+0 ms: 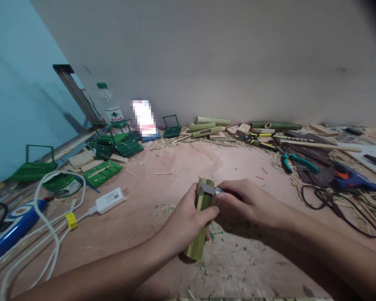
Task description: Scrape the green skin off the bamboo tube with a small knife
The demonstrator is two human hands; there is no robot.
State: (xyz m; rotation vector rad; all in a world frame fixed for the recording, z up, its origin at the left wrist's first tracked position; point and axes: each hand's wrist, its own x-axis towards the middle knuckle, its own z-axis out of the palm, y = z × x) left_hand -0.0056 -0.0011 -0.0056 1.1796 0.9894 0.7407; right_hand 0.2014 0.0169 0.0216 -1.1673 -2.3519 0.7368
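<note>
Bamboo tube [196, 246] at 6 o'clock over the desk [238, 159], far end toward 12 to 1 o'clock; can't tell if the near end touches down. Left hand [191, 218]: fingers wrapped round the tube's middle. Right hand [250, 201]: fingers closed on a knife [208, 189], blade reaching in from 3 o'clock across the far end. Tube should be light and stiff; smooth round skin could roll or slip, may split along the grain. Better grip: near half, toward 6 o'clock, since the left thumb is near the blade.
</note>
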